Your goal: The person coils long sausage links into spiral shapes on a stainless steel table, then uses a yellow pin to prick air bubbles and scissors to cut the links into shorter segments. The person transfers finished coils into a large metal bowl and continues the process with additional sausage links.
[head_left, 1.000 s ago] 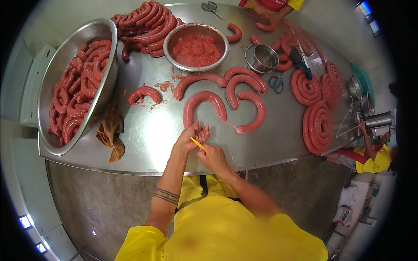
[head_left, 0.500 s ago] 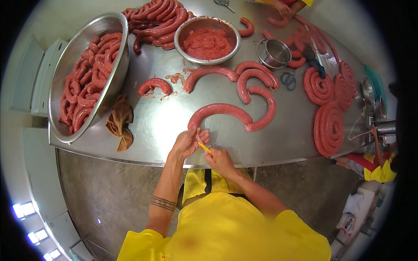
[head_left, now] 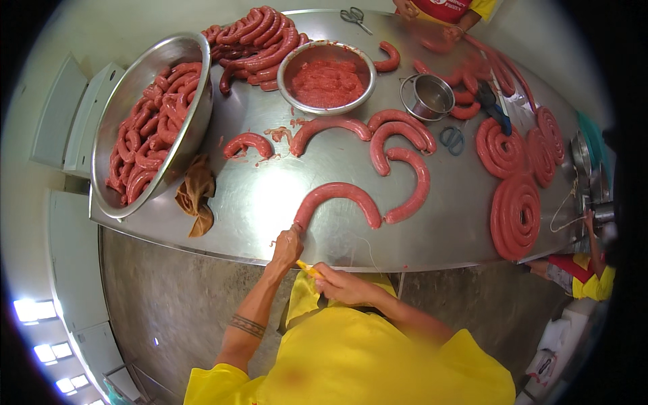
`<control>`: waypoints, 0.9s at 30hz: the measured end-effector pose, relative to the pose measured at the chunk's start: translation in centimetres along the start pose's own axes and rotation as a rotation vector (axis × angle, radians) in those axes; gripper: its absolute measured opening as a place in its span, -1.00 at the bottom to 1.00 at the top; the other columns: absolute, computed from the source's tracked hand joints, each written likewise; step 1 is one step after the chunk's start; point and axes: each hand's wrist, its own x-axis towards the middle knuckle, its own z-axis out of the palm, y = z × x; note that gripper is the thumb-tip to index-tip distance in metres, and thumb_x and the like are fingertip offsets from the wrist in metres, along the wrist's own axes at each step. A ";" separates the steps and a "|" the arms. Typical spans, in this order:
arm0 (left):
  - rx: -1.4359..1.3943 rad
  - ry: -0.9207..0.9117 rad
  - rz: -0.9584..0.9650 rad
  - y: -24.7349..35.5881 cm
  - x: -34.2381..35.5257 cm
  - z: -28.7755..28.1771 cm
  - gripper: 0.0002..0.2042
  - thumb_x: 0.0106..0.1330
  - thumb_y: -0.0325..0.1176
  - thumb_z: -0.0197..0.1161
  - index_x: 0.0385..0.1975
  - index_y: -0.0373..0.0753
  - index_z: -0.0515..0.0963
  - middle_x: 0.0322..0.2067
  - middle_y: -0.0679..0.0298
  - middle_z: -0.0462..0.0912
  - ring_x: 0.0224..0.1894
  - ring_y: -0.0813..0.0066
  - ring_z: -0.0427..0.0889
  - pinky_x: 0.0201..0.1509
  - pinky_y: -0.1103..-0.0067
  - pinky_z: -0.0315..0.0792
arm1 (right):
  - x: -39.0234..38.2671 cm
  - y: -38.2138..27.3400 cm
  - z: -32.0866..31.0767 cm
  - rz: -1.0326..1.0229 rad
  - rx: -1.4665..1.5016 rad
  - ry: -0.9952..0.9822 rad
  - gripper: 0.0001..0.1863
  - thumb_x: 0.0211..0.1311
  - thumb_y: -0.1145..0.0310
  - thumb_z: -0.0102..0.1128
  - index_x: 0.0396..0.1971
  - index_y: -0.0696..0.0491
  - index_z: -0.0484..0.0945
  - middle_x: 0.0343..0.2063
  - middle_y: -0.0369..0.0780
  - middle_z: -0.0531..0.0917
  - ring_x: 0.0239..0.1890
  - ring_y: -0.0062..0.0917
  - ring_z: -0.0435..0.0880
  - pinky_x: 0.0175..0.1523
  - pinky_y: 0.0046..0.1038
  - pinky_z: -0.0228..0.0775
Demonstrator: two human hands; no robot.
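My left hand (head_left: 288, 246) is closed round the near end of a curved raw sausage (head_left: 341, 192) lying on the metal table. A small pale bit pokes out at that hand's left side. My right hand (head_left: 335, 283), lower and just past the table's front edge, grips a small yellow-handled knife (head_left: 309, 269); its blade cannot be made out. A thin pale string (head_left: 370, 253) lies on the metal to the right of my hands. Another curved sausage (head_left: 422, 182) rests close to the far end of the held one.
A large steel basin (head_left: 202, 88) of sausages stands left, beside a brown cloth (head_left: 196, 196). Behind are a bowl (head_left: 327, 111) of red ground meat, a metal pot (head_left: 432, 98) and blue-handled scissors (head_left: 451, 140). Coiled sausages (head_left: 516, 216) lie right. A co-worker's hands (head_left: 452, 32) are far right.
My left hand has turned over and closed round the sausage's end. My right hand has drawn back toward me with the knife. The held sausage has shifted away from its neighbour.
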 end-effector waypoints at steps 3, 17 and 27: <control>-0.399 0.099 0.173 1.1 -1.0 -0.1 -0.82 0.40 -0.38 0.13 -0.15 -0.37 0.47 -0.39 -0.03 0.69 -0.29 -0.05 0.71 -0.25 0.23 0.59 | 4.7 -1.8 -0.8 0.070 0.488 -0.260 -0.71 0.52 0.26 -0.01 0.08 0.11 0.38 -0.41 -0.29 0.51 -0.37 -0.62 0.49 -0.28 -0.55 0.37; -1.431 -0.165 -0.292 6.1 -4.4 -1.9 -0.57 0.59 0.02 -0.07 -0.28 -0.23 0.53 -0.70 0.41 0.35 -0.61 0.63 0.27 -0.37 0.62 0.28 | 15.0 -12.3 -27.4 -0.282 0.700 0.661 -0.83 0.55 0.22 -0.03 -0.03 -0.07 0.42 -0.42 -0.30 0.48 -0.51 -0.60 0.40 -0.49 -0.56 0.31; -2.565 -0.720 -0.406 10.1 6.6 -7.1 -0.74 0.55 -0.19 -0.06 -0.36 -0.15 0.45 -0.71 0.54 0.16 -0.62 0.65 0.13 -0.44 0.62 0.16 | -5.1 -16.3 -28.3 -0.330 0.456 0.846 -0.73 0.61 0.12 -0.16 0.14 -0.15 0.39 -0.50 -0.39 0.39 -0.54 -0.63 0.41 -0.46 -0.53 0.33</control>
